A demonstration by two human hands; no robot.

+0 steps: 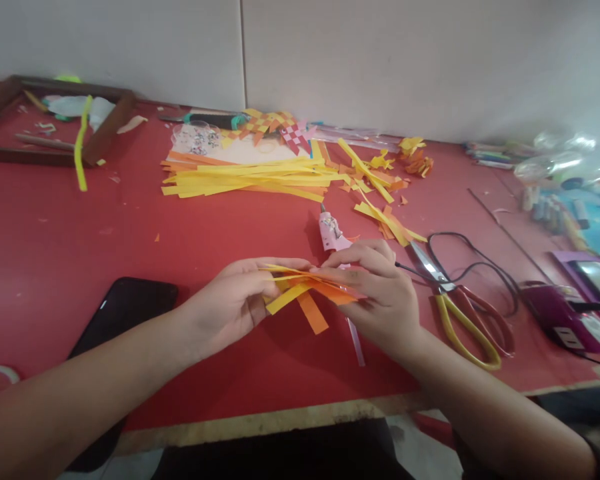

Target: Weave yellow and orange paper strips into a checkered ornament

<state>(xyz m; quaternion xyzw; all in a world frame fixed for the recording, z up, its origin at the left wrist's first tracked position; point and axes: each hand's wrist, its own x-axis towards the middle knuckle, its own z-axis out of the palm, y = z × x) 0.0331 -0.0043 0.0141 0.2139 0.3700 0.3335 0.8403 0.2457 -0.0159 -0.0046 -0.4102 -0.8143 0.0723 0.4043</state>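
Note:
Between my two hands, a bunch of interlaced yellow and orange paper strips is held above the red table, some strip ends hanging down. My left hand grips its left side, fingers behind and thumb in front. On the other side my right hand pinches the strips, its fingers bent over them. Just behind the right hand lies a pink glue gun, its handle partly hidden and a clear glue stick showing below. Scissors with one yellow and one red handle lie right of my right hand.
Loose yellow and orange strips are piled at the back, near woven checkered paper pieces. A black phone lies under my left forearm. A brown frame stands back left. A black cord runs toward a purple box at right.

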